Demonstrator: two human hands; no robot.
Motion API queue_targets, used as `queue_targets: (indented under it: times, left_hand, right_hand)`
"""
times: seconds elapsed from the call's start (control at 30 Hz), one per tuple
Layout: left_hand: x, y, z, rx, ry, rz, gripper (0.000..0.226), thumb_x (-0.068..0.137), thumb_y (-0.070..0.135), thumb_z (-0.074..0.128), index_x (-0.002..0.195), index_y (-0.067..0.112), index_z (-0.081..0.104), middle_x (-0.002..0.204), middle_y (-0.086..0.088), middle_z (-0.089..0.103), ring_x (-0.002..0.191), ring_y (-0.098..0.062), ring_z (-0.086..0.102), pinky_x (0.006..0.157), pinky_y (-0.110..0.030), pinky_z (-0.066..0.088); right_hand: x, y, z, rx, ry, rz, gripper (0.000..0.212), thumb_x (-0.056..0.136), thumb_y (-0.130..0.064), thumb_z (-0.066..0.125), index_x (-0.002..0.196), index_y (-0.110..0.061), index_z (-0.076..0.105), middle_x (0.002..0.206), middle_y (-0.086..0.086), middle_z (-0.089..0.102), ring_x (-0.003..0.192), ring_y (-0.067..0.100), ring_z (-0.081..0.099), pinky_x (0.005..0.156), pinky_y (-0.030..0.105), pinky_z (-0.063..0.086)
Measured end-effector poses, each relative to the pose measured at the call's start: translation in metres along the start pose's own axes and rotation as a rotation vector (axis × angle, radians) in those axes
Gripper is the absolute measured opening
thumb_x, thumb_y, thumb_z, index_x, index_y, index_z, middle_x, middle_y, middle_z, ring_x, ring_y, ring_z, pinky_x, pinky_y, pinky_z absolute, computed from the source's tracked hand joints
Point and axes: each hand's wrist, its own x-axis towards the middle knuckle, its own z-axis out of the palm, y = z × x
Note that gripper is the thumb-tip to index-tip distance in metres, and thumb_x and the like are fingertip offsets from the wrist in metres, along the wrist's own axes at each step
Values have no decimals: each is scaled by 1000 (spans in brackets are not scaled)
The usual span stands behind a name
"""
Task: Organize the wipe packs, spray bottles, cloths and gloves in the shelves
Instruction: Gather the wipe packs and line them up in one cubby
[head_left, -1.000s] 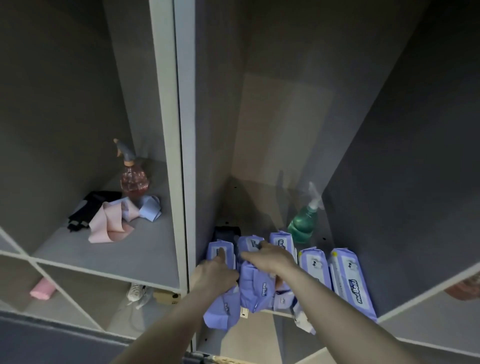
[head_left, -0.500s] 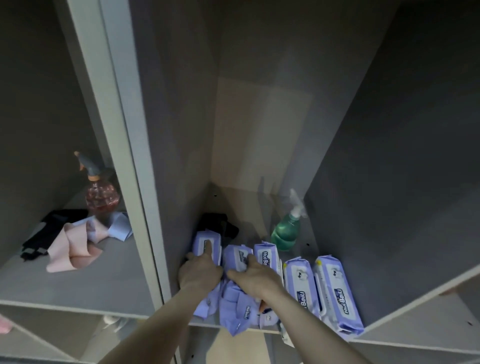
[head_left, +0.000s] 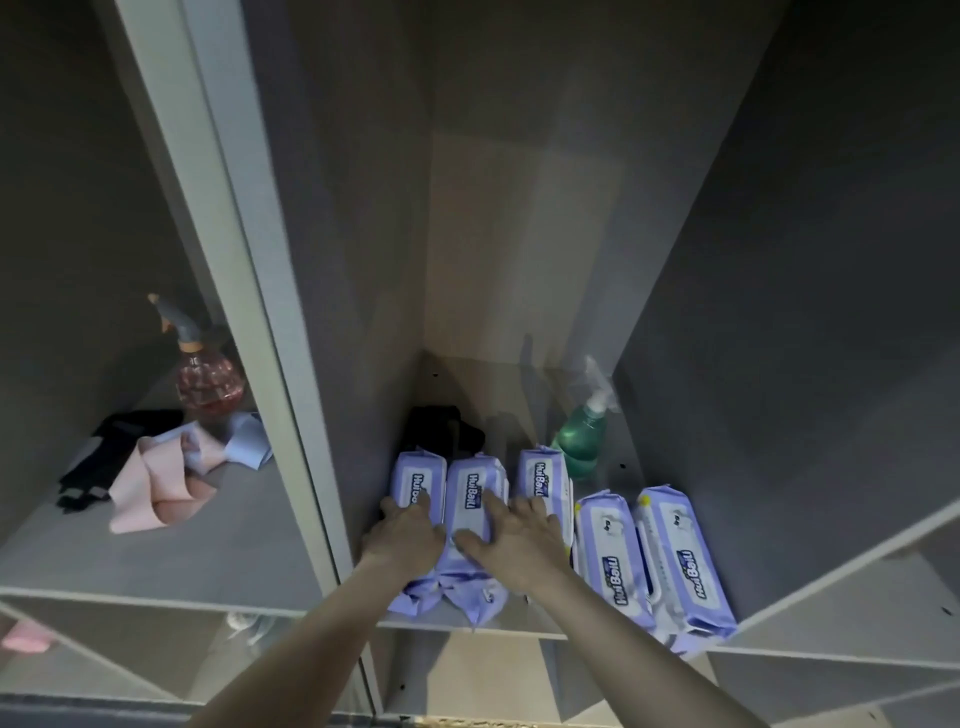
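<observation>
**Squaring up the soft wipe packs on the shelf**

My left hand (head_left: 404, 538) lay flat on the leftmost wipe pack (head_left: 418, 486), fingers spread and gripping nothing. My right hand (head_left: 511, 535) lay the same way across the middle pack (head_left: 475, 493), its outer fingers reaching the third pack (head_left: 543, 480). All three sat side by side under my palms, near ends poking just past the shelf edge (head_left: 519, 630). Two more packs (head_left: 654, 566) lay just right of my right hand.

I judged these packs light, squashy and slick in their film, likely to buckle if pinched at the crimped ends. Pressing on the broad tops, or taking them by the long sides, seemed safest.

Both forearms reached forward, wrists low. Beyond my fingertips stood the green spray bottle (head_left: 584, 434) and something dark (head_left: 441, 428), perhaps gloves
</observation>
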Motion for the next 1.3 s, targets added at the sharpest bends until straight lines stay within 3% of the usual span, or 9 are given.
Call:
queue_targets:
  times: [0.2, 0.33, 0.4, 0.5, 0.63, 0.87, 1.03, 1.17, 1.3]
  left_hand:
    - [-24, -18, 23, -211, 4, 158, 83, 87, 69, 35, 152, 29, 4, 158, -4, -21, 147, -28, -14, 120, -44, 4]
    - [-27, -35, 37, 80, 88, 410, 127, 34, 104, 19, 138, 45, -25, 145, 4, -42, 128, -9, -49, 113, -38, -17]
    - [-22, -40, 44, 239, 130, 515, 118, 47, 93, 40, 134, 54, -28, 152, 5, -32, 140, -13, -34, 110, -50, -18]
    - [-17, -26, 40, 355, 271, 520, 124, 54, 80, 59, 145, 45, -17, 154, 0, 33, 141, -30, 29, 95, -69, 37]
    - [-6, -22, 40, 422, 265, 459, 94, 90, 53, 48, 128, 44, -37, 161, 6, -5, 148, -28, -11, 111, -64, 12]
    - [-8, -29, 51, 482, 279, 494, 134, 58, 60, 78, 146, 36, -19, 144, -4, 49, 135, -34, 41, 87, -70, 44]
    - [-15, -24, 53, 531, 324, 565, 114, 71, 72, 57, 133, 49, -36, 154, -9, -18, 145, -36, -9, 105, -73, 9]
    - [-8, -24, 47, 688, 247, 664, 122, 41, 79, 68, 147, 38, 23, 152, -9, 34, 136, -31, 38, 88, -67, 44]
    - [-9, -15, 45, 747, 222, 754, 102, 39, 60, 83, 130, 39, 43, 151, -7, 31, 127, -33, 52, 83, -61, 51]
  right_hand:
    - [-13, 38, 10, -56, -89, -196, 111, 69, -68, 64, 146, -45, -13, 160, 3, -15, 143, 25, -27, 116, 51, -11]
    - [0, 57, 1, -130, -84, -103, 116, 72, -53, 71, 146, -41, -18, 155, 6, -28, 142, 36, -24, 118, 47, 2]
    - [5, 62, -4, -187, -108, -86, 108, 75, -47, 71, 149, -40, -7, 157, 4, -23, 144, 35, -18, 116, 44, 18]
    - [5, 62, 2, -204, -29, -115, 82, 82, -39, 67, 148, -34, 20, 160, 6, -13, 146, 36, -13, 111, 44, 30]
    - [-3, 64, 12, -150, 58, -148, 50, 90, -32, 58, 137, -27, 41, 161, 7, -5, 147, 35, -5, 104, 42, 39]
    - [-14, 70, 26, -67, 204, -205, 29, 91, -25, 53, 120, -21, 55, 157, 6, 17, 147, 30, 10, 96, 40, 47]
    - [-24, 74, 46, -35, 368, -274, 23, 77, -20, 63, 100, -20, 62, 136, 13, 46, 135, 38, 36, 74, 40, 55]
    - [-32, 75, 45, -59, 328, -288, 42, 81, -21, 67, 122, -28, 56, 147, 12, 35, 142, 37, 22, 87, 44, 52]
    - [-32, 73, 46, -85, 268, -253, 43, 78, -18, 69, 118, -27, 57, 145, 15, 37, 140, 43, 25, 84, 46, 54]
